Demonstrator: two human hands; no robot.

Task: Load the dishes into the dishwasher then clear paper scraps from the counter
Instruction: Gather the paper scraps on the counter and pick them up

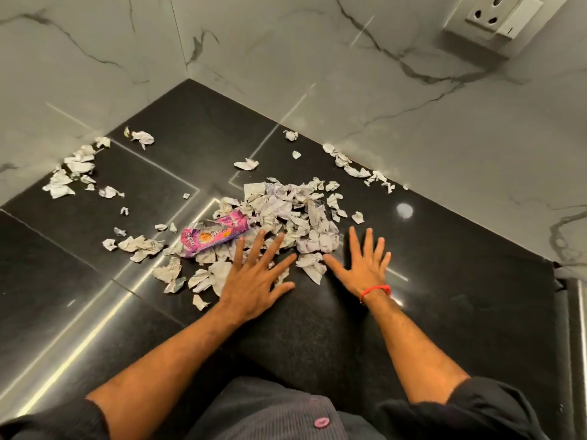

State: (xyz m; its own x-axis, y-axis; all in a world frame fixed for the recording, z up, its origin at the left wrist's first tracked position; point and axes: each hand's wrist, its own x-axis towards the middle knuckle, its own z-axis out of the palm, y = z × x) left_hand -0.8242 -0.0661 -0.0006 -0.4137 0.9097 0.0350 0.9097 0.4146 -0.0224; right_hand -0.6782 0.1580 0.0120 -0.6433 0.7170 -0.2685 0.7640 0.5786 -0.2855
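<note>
A black polished worktop (317,328) fills most of the view and runs into a corner formed by white marble-veined walls (317,58). A white wall socket (505,17) sits high on the right-hand wall.

Across the middle of the worktop lies the main heap of paper scraps (295,214), crumpled white and grey pieces piled loosely together. Smaller groups lie apart from it: a cluster by the left wall (73,173), a thin line along the foot of the right wall (355,168), and single bits scattered between.

Both bare forearms reach forward from rolled dark sleeves (476,411). The left hand (254,281) lies palm down with its fingers (257,246) spread wide and flat, their tips resting on the near edge of the heap; it grips nothing. The right hand (365,265) is also palm down, fingers (355,242) splayed open and holding nothing, just beside the right side of the heap with its thumb touching a scrap. A red thread band (376,291) circles the right wrist.

A crumpled pink wrapper (214,237) lies at the left edge of the heap, just beyond the left fingertips.

A pink button (320,422) shows on the grey shirt at the bottom edge.
</note>
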